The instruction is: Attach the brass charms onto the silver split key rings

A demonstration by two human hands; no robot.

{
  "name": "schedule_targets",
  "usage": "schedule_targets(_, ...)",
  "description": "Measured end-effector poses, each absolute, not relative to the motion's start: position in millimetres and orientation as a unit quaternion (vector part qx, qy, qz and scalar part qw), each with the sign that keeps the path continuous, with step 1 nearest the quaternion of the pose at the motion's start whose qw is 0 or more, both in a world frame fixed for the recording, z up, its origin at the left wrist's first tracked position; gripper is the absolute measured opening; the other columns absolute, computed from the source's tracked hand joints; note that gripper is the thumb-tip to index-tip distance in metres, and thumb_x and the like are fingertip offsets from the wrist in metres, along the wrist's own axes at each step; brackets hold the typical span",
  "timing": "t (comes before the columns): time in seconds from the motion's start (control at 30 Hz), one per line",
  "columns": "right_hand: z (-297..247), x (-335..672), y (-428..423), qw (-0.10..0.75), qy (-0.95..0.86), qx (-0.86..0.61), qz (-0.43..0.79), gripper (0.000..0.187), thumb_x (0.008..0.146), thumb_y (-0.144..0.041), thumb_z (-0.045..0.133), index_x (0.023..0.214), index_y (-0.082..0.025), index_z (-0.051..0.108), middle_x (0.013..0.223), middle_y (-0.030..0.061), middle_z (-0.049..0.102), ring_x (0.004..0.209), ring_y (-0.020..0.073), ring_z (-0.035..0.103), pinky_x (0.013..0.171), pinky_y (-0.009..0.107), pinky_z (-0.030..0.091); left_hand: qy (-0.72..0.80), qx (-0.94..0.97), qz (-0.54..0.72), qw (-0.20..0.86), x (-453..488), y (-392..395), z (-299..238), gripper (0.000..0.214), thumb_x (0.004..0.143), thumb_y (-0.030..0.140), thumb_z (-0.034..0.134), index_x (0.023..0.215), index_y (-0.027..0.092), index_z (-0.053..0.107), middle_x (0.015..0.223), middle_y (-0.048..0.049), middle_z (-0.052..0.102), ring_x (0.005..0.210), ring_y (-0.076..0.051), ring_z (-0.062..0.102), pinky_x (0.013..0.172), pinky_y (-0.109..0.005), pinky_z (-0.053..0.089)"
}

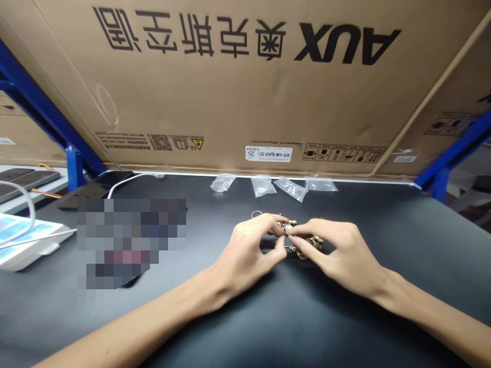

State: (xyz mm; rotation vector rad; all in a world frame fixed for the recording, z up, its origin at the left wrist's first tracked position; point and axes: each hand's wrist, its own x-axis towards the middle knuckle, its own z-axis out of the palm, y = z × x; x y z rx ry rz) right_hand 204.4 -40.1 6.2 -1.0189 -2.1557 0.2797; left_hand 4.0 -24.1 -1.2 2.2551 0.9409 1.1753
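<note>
Your metal bundle is between your two hands, over the middle of the worktop, nearer its far edge than its near one. Its long axis runs roughly left to right, along the far edge, slanting a little so that the right end lies closer to you. One thin ring sticks out at the left end, towards the far edge; the brass bits gather at the right end, beneath your right fingers. You have several brass bits, but your fingers hide too much for an exact count.

Your left hand has thumb and forefinger narrow, holding the left side of the bundle. Your right hand has thumb and forefinger pinched almost together on its middle, at a small ring.

Four clear bags lie in a row along the far edge: one leftmost, then three closer together. One white box sits at the left edge. Behind the far edge stands one large carton, its lettering upside down.
</note>
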Motion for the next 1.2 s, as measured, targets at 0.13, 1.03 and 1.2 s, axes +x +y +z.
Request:
schedule_targets(0.13, 2.9, 205.9, -38.7, 0.365, -0.862, -0.352, 0.016, 0.015, 0.093, -0.019, 0.058, 0.103, -0.019, 0.070, 0.091, 0.0055, 0.076, 0.077, 0.0187, 0.070, 0.073, 0.032, 0.054, 0.331, 0.826, 0.413, 0.193, 2.8, -22.5, -4.5, 0.010, 0.083, 0.011, 0.057, 0.081, 0.021, 0.057, 0.102, -0.0050, 0.074, 0.097, -0.019, 0.070, 0.085, -0.031, 0.055)
schedule_targets(1.03, -3.4, 208.8, -32.5, 0.291, -0.877, -0.376, -0.076, 0.018, 0.098, -0.025, 0.055, 0.102, -0.018, 0.071, 0.093, 0.0051, 0.074, 0.078, 0.0167, 0.065, 0.070, 0.030, 0.047, 0.404, 0.669, 0.488, 0.389, -0.1, -21.0, 6.5, 0.010, 0.086, 0.022, 0.063, 0.079, 0.016, 0.062, 0.100, -0.0071, 0.074, 0.109, -0.021, 0.066, 0.093, -0.031, 0.052)
schedule_targets(1.2, -7.7, 204.1, -28.6, 0.242, -0.909, -0.335, -0.063, 0.018, 0.098, -0.026, 0.054, 0.101, -0.020, 0.070, 0.095, 0.0042, 0.072, 0.080, 0.0172, 0.062, 0.069, 0.031, 0.043, 0.396, 0.651, 0.505, 0.406, -2.5, -16.3, 5.5, 0.013, 0.086, 0.026, 0.064, 0.079, 0.015, 0.064, 0.096, -0.0081, 0.074, 0.110, -0.022, 0.066, 0.093, -0.032, 0.053)
